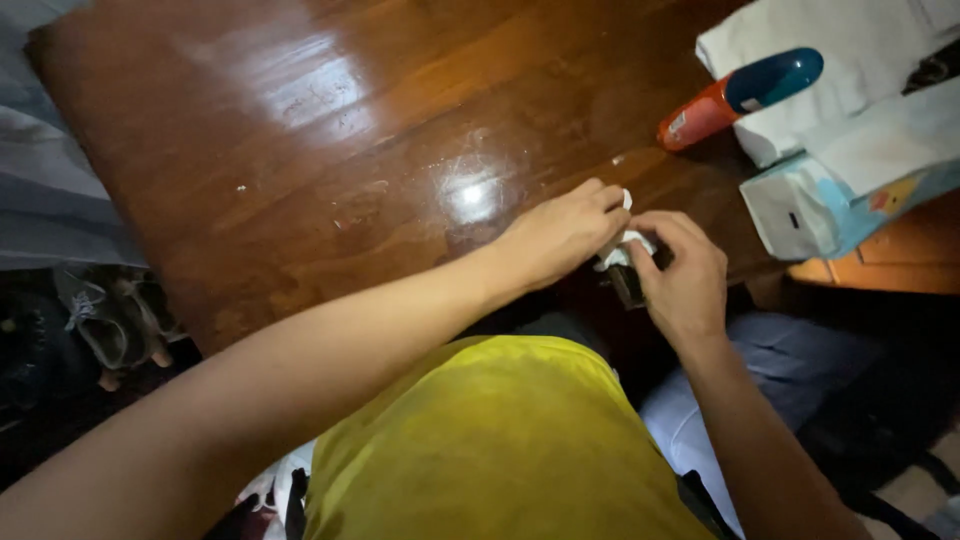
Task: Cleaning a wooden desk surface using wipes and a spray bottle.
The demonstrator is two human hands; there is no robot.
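While the left hand (560,232) pinches the white tissue (625,248) from above, the right hand (685,280) grips a small dark object (628,285) directly beneath it.

dim warm light; overhead glare on wooden table (300,150); dark edges, slight blur.

Between the hands, a small dark object (628,283) at the near edge of the surface (300,150) is mostly covered by fingers and white tissue (622,250); its kind cannot be told. Beyond it, the white packages (850,60) run off the frame's right edge.
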